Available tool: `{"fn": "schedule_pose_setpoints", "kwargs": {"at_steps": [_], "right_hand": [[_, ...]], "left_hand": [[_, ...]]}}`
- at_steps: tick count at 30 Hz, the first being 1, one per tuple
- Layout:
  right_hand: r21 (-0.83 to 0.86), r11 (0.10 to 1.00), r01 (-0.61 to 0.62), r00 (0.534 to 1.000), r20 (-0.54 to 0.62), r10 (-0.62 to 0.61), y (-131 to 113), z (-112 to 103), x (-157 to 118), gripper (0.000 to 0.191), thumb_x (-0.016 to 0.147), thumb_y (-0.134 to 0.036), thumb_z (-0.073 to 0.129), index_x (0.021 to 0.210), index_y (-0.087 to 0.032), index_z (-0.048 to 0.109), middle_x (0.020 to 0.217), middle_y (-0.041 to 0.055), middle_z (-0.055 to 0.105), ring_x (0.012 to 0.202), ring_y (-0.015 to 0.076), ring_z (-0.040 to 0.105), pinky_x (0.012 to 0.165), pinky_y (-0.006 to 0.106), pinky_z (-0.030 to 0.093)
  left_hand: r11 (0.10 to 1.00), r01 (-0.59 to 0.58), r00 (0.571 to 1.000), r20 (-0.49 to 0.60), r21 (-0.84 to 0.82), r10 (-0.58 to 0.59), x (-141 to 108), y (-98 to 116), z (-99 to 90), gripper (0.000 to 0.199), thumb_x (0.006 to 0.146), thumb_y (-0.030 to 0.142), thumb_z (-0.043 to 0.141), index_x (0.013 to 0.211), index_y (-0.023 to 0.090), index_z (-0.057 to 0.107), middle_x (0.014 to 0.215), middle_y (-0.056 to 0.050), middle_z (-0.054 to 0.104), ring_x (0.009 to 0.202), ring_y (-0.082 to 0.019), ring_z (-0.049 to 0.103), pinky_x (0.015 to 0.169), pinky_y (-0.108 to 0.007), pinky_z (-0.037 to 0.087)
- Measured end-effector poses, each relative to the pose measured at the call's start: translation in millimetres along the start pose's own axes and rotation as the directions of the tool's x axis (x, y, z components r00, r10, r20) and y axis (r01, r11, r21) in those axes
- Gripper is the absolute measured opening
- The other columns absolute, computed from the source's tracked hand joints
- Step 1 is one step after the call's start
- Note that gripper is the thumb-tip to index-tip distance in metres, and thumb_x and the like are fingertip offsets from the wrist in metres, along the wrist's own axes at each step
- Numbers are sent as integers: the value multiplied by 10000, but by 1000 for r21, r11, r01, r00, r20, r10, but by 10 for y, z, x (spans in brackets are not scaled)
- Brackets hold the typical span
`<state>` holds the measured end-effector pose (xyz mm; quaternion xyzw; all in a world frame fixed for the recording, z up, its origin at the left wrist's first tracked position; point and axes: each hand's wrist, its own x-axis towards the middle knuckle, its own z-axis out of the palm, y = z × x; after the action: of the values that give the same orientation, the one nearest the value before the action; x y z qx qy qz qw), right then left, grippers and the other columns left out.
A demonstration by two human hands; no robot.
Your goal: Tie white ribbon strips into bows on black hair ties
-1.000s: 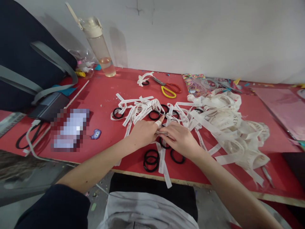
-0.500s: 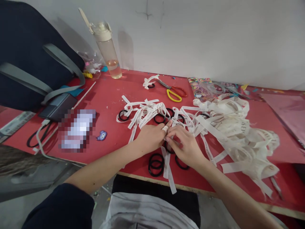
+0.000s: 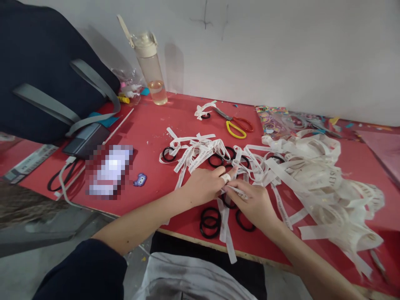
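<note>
My left hand (image 3: 208, 185) is closed on a white printed ribbon, part of which wraps around a finger. Close against it, my right hand (image 3: 250, 200) pinches the same ribbon (image 3: 238, 191) between thumb and index finger. A long ribbon tail (image 3: 229, 246) hangs below the hands over the table's front edge. Black rings (image 3: 210, 223) lie just below my hands, and another black ring (image 3: 245, 221) is partly under my right hand. Behind the hands lie printed ribbons (image 3: 200, 154) tangled with more black rings (image 3: 169, 154).
A large heap of white ribbon (image 3: 325, 175) covers the right side. Scissors (image 3: 236, 125) with red and yellow handles lie at the back, near a bottle (image 3: 153, 71). On the left are a phone (image 3: 111, 168), a power bank (image 3: 86, 139) and a dark bag (image 3: 46, 62).
The view has shifted, so the table's objects appear further right. A strip of ribbon now shows between the fingers of my right hand, which sits slightly farther from my left.
</note>
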<state>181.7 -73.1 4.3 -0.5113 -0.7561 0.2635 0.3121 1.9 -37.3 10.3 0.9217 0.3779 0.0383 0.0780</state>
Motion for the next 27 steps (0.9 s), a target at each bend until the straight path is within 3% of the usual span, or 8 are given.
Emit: {"fn": "schedule_pose_setpoints", "kwargs": {"at_steps": [5,11,15,20,27], "right_hand": [[220,967,-130,983,157,97,-31,-125,45,270,910,-380,592,747,-191,696,642,-4,666,563,127,577,534,215,445],[404,893,-197,968,223,112,1,-189,90,275,886,-399,625,723,-189,697,645,-7,646,571,113,547,544,205,438],[458,862,-217,960,259,104,61,-186,69,291,897,-411,618,721,-187,678,604,-7,613,532,103,511,505,202,409],[516,832,-201,960,271,64,104,-182,56,350,904,-450,606,678,-184,628,533,-17,551,455,90,436,436,208,345],[564,816,-127,984,176,32,142,-148,59,407,879,-472,632,595,-190,555,510,-19,518,457,98,450,434,212,365]], "left_hand": [[997,-33,999,-17,-67,32,2,19,-11,540,939,302,487,1458,249,351,1094,-15,622,784,-170,665,483,-286,392],[987,-49,999,-3,-155,49,2,28,-52,499,965,355,471,1444,246,384,1049,-19,628,787,-158,652,492,-269,360],[941,-67,998,-7,-332,69,15,-2,-52,462,943,463,517,1352,248,504,1007,-7,648,789,-153,645,522,-255,339],[820,-66,994,33,-569,103,48,8,-32,357,925,497,541,1031,177,655,993,-27,653,888,-162,639,646,-229,402],[786,-54,996,24,-616,88,73,37,19,244,904,385,603,920,144,634,923,-41,630,831,-160,600,683,-231,399]]}}
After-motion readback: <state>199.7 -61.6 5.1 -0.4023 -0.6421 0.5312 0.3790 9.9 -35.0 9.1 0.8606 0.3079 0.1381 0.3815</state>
